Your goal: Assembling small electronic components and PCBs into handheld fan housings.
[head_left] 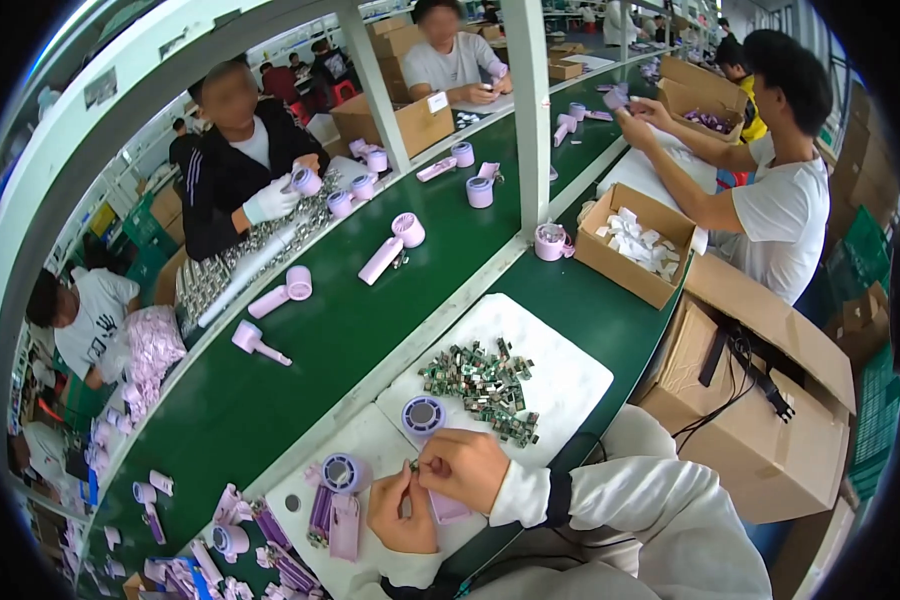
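Both my hands meet over a white foam mat (585,375) on the green bench. My right hand (467,468) is closed in a pinch, and a bit of green, like a small circuit board (414,466), shows at its fingertips. Facing it, my left hand (403,512) is closed too; its fingers hide whatever they hold. A lilac plastic piece (448,508) lies partly under my right hand. Beyond it stands a round lilac fan head (423,414). Another fan head (345,472) is beside my left hand, near a lilac handle shell (344,528). Small circuit boards (480,385) are heaped farther up the mat.
A green conveyor belt (340,345) carries several lilac handheld fans (378,258). An open carton (630,285) of white pieces stands at the far right. Nearer are a large carton (740,420) and a black plug cable (765,385). Lilac parts (230,540) crowd the left. Co-workers (760,190) sit around.
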### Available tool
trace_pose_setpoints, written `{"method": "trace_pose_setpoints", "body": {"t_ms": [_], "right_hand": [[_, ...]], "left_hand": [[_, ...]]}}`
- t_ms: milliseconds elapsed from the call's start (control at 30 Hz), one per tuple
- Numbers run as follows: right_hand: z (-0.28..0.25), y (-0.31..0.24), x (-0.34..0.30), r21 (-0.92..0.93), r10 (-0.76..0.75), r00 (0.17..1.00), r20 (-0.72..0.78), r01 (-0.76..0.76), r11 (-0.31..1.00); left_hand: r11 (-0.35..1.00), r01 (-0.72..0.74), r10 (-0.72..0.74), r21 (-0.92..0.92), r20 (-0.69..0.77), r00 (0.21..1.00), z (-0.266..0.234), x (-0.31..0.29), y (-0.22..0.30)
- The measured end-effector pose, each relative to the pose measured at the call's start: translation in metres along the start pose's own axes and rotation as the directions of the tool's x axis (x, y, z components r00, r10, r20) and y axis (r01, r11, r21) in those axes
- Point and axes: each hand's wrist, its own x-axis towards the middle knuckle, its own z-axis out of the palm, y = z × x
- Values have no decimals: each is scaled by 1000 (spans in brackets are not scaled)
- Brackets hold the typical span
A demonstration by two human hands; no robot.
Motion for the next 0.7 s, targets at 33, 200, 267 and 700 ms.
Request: {"method": "trace_pose_setpoints", "body": {"t_ms": [33, 200, 267, 700], "right_hand": [[4, -3, -2, 25, 19, 1000, -11, -19, 1000], [4, -8, -9, 73, 77, 997, -23, -75, 995], [3, -8, -11, 76, 91, 996, -23, -89, 993], [-11, 4, 4, -14, 9, 998, 59, -8, 1000]], "left_hand": [[1000, -5, 5, -4, -49, 999, 1, -5, -1], [995, -72, 77, 76, -63, 995, 0, -10, 0], [997, -46, 50, 58, -65, 997, -2, -12, 3], [963, 128, -105, -239, 104, 989, -10, -14, 9]]}}
